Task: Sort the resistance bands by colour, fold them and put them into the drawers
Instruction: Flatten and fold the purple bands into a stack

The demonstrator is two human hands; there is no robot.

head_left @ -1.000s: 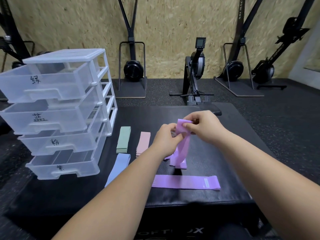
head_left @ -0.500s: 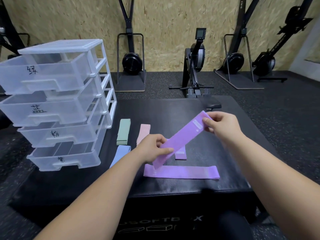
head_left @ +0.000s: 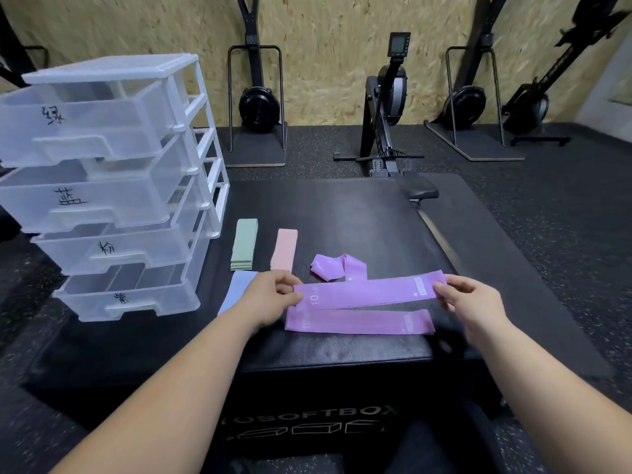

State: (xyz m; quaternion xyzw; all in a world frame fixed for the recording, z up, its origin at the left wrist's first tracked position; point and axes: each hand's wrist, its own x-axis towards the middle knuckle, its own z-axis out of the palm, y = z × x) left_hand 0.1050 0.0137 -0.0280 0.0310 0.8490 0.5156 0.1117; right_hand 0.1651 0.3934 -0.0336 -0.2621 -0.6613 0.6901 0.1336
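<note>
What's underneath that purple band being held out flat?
A second purple band lies flat on the black box. The held purple band covers its far edge, so whether they touch is unclear.

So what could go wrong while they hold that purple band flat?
The held purple band, pinched between the left hand and right hand, could slip free and flop onto the flat purple band beside it. That flat purple band lies near the front edge of the soft box and might get nudged off.

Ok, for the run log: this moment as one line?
left hand pinches held purple band, left end | right hand pinches right end | second purple band flat on box | third purple band crumpled behind
</note>
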